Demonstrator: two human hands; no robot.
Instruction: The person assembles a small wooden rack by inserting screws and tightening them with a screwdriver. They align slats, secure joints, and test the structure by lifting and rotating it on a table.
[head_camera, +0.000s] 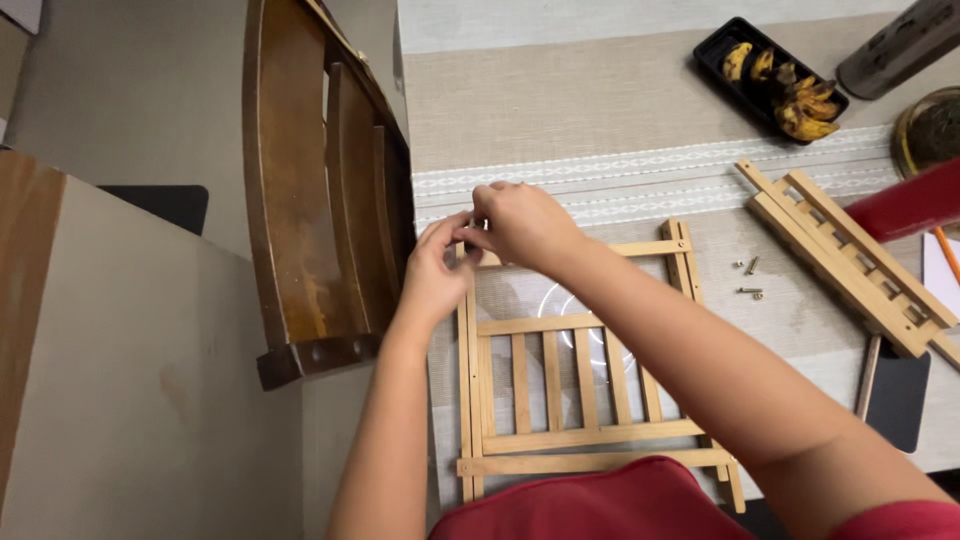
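While both hands meet at the upper left corner of the slatted wooden frame (570, 390), a small part sits pinched there, too small to identify. That frame lies flat on the worktop (560, 110), its near rail just above a red cushion (600, 505). The right hand (520, 222) has its fingers (478, 232) together on the small piece; the left hand (435, 270) has its fingers closed against the corner post, steadying it. Done well, I judge, this calls for a square, still frame and slow turning so the piece seats straight. Loose screws (750, 280) lie just right of the frame, a second wooden panel (850, 260) beyond them, a black tray of banana pieces (775, 75) farther off, and a wooden chair (320, 190) to the left.
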